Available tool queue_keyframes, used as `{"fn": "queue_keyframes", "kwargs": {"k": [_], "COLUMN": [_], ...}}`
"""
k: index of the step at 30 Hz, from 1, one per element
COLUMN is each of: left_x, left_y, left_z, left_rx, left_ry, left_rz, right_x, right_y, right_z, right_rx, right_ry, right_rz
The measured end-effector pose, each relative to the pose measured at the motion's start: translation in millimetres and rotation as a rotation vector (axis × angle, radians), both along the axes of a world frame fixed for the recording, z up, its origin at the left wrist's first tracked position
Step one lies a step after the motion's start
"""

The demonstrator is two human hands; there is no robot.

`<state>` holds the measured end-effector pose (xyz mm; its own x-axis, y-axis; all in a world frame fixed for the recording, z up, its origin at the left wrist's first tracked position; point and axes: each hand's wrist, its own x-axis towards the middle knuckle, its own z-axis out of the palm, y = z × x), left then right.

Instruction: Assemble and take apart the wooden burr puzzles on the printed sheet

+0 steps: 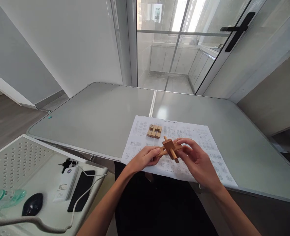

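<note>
Between my hands is a brown wooden puzzle point(169, 145), with a square block at its middle, a round rod through it and flat arms to either side. My left hand point(146, 158) pinches the left arm between thumb and fingers. Around the right end, the fingers of my right hand point(196, 160) are curled, with the thumb below near the rod. The puzzle is held above a printed paper sheet point(199, 134). Just beyond it on the sheet lie several pale wooden puzzle pieces point(154, 131), set close together.
The sheet lies on a grey folding table point(105, 111). At the lower left, a white perforated chair point(19, 154) bears a black phone point(81, 191), a white power bank point(66, 183) with a cable, keys point(66, 164), a black mouse point(32, 205) and a clear green bottle point(6, 198). Behind stands a glass door point(169, 59).
</note>
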<state>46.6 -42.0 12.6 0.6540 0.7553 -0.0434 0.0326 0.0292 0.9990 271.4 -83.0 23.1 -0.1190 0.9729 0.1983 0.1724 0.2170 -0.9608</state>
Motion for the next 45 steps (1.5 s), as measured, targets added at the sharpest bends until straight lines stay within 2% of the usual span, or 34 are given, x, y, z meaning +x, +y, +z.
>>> {"fn": "queue_keyframes", "kwargs": {"k": [8,21,33,39,45], "left_x": [0,0,1,1,0], "left_y": [0,1,1,1,1], "left_z": [-2.4,-6.8,-8.0,-7.1,-7.7], "left_rx": [-0.021,0.027,0.040,0.033,0.023], "left_ry": [-0.070,-0.011,-0.004,-0.013,-0.032], "left_rz": [0.003,0.021,0.025,0.005,-0.004], "right_x": [0,0,-11,-13,-17], "right_y": [0,-1,-9,-10,-8], "right_z": [-0.5,-10.2,-18.2,-22.8,-14.9], "right_rx": [0.037,0.133,0.273,0.290,0.283], "right_ry": [-0.044,-0.111,-0.197,-0.225,-0.232], "right_rz": [0.019,0.057,-0.121,-0.162,-0.189]}}
